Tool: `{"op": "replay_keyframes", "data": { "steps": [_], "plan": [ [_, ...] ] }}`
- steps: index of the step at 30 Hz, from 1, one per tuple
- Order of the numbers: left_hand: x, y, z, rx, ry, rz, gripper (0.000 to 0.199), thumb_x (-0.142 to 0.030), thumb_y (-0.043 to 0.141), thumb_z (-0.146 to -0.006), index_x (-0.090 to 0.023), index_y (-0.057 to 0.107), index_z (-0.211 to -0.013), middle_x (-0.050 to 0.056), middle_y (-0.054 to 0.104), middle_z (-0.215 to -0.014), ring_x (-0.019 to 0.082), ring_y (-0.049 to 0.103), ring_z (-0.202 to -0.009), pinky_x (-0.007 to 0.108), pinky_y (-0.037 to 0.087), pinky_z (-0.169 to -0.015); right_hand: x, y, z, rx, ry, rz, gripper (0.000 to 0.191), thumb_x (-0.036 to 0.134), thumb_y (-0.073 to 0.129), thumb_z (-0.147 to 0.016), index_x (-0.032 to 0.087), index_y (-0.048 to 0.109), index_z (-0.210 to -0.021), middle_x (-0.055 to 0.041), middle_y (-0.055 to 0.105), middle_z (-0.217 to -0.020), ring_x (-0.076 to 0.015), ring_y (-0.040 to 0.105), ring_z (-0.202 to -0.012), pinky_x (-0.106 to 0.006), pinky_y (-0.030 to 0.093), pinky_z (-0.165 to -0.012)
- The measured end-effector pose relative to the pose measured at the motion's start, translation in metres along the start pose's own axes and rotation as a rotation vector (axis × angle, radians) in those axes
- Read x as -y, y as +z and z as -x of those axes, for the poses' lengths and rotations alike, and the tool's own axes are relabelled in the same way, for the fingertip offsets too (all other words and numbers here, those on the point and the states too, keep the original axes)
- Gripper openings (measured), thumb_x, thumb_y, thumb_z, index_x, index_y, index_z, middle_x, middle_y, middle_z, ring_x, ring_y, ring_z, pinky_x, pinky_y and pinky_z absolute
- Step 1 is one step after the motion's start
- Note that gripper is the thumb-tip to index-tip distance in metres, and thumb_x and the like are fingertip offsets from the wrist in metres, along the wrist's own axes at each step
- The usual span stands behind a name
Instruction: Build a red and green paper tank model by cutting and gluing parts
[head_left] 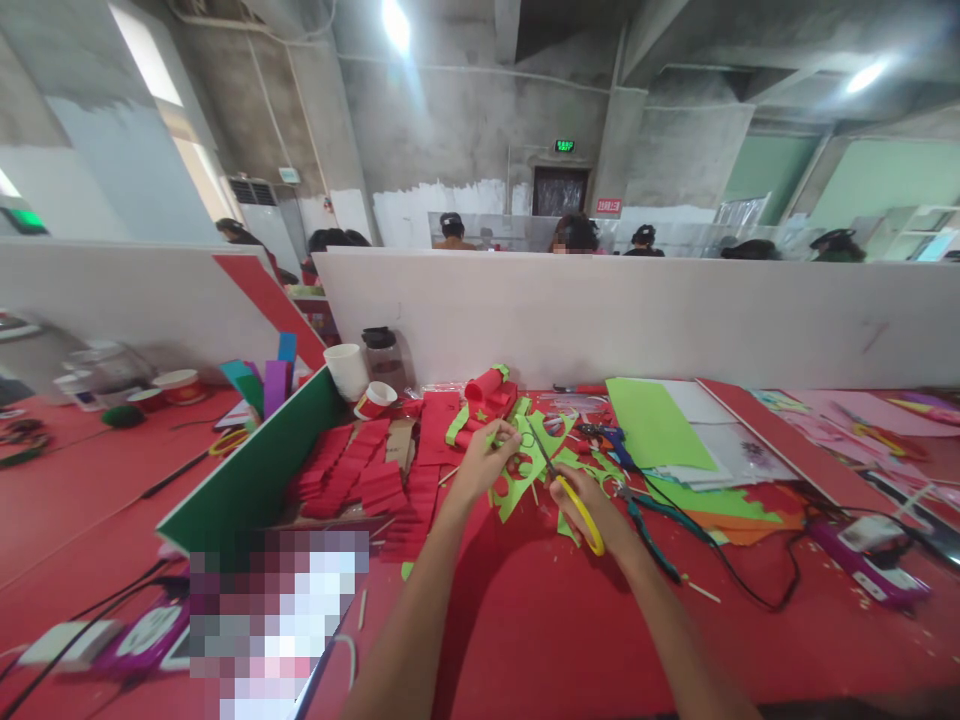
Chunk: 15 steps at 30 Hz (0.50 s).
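Observation:
My right hand (579, 498) is wrapped round yellow-handled scissors (590, 522), whose blades point up and left toward my other hand. My left hand (484, 462) is closed in a pinch on a small rounded piece of green paper (527, 439) beside the scissor tips. Its outline partly merges with the green scraps behind. Under and beyond both hands lie cut green paper scraps (516, 492), some with round holes. Just past my left hand sits a red paper roll (484, 386) with green trim. Pleated red paper strips (328, 468) lie to the left.
A green board (251, 465) stands at the left, near paper cups (346, 371) and a lidded bottle (382, 355). Teal-handled pliers (651, 535), green sheets (661, 424) and a black cable (757, 600) lie to the right. Behind a white partition (600, 310) people sit.

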<state>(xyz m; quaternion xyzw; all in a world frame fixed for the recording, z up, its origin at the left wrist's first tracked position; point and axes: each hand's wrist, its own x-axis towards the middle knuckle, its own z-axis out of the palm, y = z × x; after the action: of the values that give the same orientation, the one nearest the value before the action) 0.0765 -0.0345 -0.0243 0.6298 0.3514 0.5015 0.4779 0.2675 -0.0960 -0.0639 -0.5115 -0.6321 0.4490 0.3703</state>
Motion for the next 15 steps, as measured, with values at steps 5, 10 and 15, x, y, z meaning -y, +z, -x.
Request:
{"op": "replay_keyframes", "data": {
  "steps": [5, 10, 15],
  "plan": [
    [0.004, -0.004, -0.001, 0.065, 0.011, -0.030, 0.030, -0.045, 0.064, -0.081, -0.017, 0.053, -0.078, -0.005, 0.052, -0.058, 0.009, 0.049, -0.048, 0.020, 0.038, -0.049, 0.002, -0.005, 0.003, 0.018, -0.068, 0.086, 0.062, 0.070, 0.046, -0.086, 0.017, 0.054, -0.117, 0.0064, 0.040, -0.053, -0.0107, 0.038, -0.038, -0.023, 0.036, -0.038],
    [0.005, -0.006, 0.000, 0.134, 0.017, -0.067, 0.030, -0.045, 0.062, -0.083, -0.017, 0.053, -0.077, -0.005, 0.052, -0.058, 0.009, 0.048, -0.049, 0.020, 0.037, -0.050, 0.006, -0.010, 0.003, 0.012, -0.102, 0.139, 0.058, 0.069, 0.050, -0.084, 0.018, 0.058, -0.109, 0.0024, 0.047, -0.059, -0.0138, 0.046, -0.049, -0.024, 0.039, -0.045],
    [0.004, -0.007, -0.001, 0.140, 0.018, -0.095, 0.031, -0.046, 0.064, -0.082, -0.017, 0.055, -0.077, -0.002, 0.055, -0.063, 0.010, 0.051, -0.053, 0.021, 0.040, -0.052, 0.007, -0.011, 0.005, -0.009, -0.086, 0.147, 0.055, 0.067, 0.051, -0.085, 0.019, 0.058, -0.111, -0.0006, 0.053, -0.066, -0.0158, 0.051, -0.055, -0.025, 0.043, -0.048]
  ]
}}
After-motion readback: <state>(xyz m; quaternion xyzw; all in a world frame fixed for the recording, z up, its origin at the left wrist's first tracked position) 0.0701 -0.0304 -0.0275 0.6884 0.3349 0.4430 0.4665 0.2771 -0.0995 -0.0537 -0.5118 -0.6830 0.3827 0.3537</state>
